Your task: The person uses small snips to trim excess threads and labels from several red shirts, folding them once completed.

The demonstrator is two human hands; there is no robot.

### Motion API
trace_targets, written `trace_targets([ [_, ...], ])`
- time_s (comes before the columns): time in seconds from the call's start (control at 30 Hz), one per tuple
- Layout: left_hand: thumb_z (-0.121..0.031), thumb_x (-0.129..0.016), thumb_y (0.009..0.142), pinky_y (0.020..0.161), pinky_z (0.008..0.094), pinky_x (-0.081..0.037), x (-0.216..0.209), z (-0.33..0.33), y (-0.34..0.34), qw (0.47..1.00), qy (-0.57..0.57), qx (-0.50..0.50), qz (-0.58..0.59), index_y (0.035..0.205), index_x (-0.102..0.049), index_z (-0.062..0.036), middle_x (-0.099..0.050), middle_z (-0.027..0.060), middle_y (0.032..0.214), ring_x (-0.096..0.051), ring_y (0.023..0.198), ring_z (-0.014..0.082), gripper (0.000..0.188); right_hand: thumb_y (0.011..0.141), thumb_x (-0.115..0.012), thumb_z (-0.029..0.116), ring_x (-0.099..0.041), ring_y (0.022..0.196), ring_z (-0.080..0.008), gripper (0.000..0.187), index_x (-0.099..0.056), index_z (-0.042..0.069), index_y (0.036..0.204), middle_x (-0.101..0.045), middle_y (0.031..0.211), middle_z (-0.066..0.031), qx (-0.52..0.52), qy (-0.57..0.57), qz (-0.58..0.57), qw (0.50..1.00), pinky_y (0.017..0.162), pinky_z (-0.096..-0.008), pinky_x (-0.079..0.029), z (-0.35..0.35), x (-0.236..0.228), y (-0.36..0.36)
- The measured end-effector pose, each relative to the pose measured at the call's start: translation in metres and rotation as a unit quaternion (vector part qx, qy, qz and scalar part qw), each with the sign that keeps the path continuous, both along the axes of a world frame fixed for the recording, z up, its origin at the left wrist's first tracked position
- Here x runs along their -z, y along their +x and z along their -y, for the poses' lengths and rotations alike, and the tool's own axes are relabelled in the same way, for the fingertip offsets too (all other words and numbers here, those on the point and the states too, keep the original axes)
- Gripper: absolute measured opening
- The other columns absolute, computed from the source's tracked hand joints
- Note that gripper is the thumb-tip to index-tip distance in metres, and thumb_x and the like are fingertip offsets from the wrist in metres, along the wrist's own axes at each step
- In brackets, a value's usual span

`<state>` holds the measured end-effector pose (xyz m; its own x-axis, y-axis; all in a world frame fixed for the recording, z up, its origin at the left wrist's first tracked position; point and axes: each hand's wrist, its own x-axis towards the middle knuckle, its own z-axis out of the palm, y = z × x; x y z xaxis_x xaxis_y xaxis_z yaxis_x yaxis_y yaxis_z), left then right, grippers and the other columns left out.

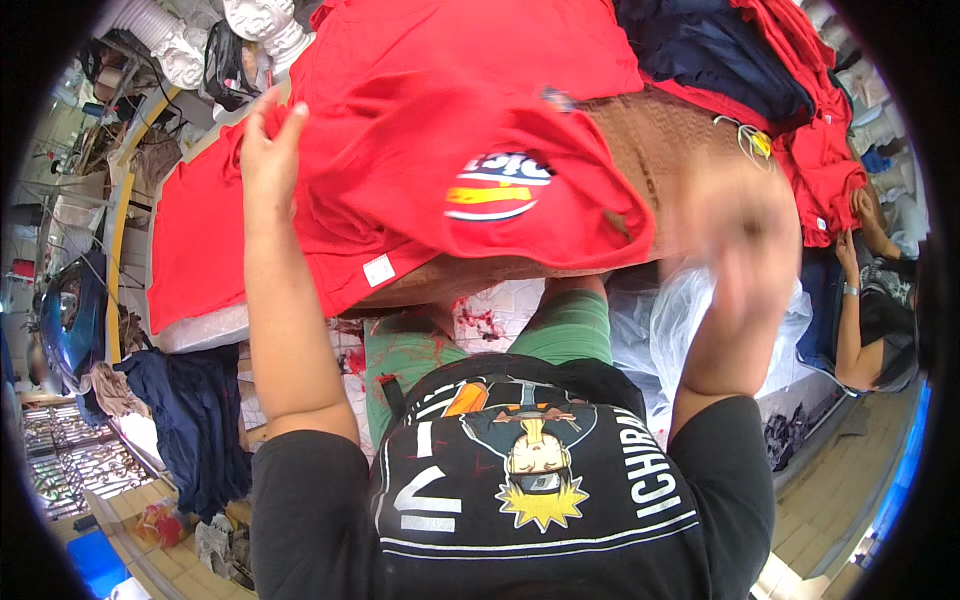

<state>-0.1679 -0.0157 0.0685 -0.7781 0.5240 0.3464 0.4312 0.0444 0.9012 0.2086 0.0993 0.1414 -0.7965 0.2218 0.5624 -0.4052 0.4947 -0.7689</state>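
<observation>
A red T-shirt (370, 180) lies spread and wrinkled in front of me, with a round white, blue and yellow print on it. A small white label (379, 270) shows near its lower edge. My left hand (270, 150) is at the shirt's left part, thumb apart from the fingers; whether it presses the cloth is unclear. Raised at the right, beside the shirt and over the brown cloth-covered table (650, 130), is my right hand (735, 230). It is smeared by motion, so its fingers and anything in them cannot be made out.
More red shirts (480, 40) lie at the far side, with a dark navy garment (730, 60) at the far right. A yellow-tagged cord (760, 145) rests on the table. Clear plastic sheeting (660, 330) hangs at right. Another person's arm (850, 310) touches red cloth there.
</observation>
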Motion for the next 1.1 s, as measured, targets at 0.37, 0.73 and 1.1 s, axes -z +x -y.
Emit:
trace_targets([
  [0.37,-0.023,-0.064,0.092,0.097,0.0288,-0.043,-0.007,0.062,-0.001,0.984,-0.135,0.106,-0.054,0.12,-0.063,-0.0005,-0.067,0.011,0.114,-0.059,0.108,0.0153,0.035,0.087,-0.053,0.008,-0.046,0.058,0.0024,0.012,-0.065,0.012,0.089,-0.046,0.076,0.0082,-0.469,0.261,-0.024,0.843,0.046,-0.0164,-0.023,0.052,-0.048,0.055],
  [0.73,-0.027,-0.064,0.093,0.096,0.0272,-0.044,0.051,0.025,0.02,0.994,-0.032,0.036,0.101,0.129,-0.056,0.0028,-0.064,0.0149,0.119,-0.059,0.111,0.0156,0.047,0.078,-0.07,0.027,-0.063,0.084,-0.0416,0.028,-0.067,0.001,0.089,-0.067,0.085,-0.0215,0.263,0.151,0.432,0.849,0.073,-0.0476,-0.049,-0.007,0.058,0.003],
  [1.1,-0.016,-0.064,0.093,0.081,0.0229,-0.045,-0.047,-0.002,0.064,0.954,0.289,0.019,-0.079,0.102,-0.065,-0.0032,-0.066,0.0006,0.098,-0.058,0.088,0.0077,0.016,0.087,-0.066,0.004,-0.051,0.068,-0.0031,0.013,-0.064,0.003,0.099,-0.058,0.078,0.0051,0.487,-0.061,-0.014,0.871,0.061,-0.0194,-0.042,-0.068,0.061,0.018],
])
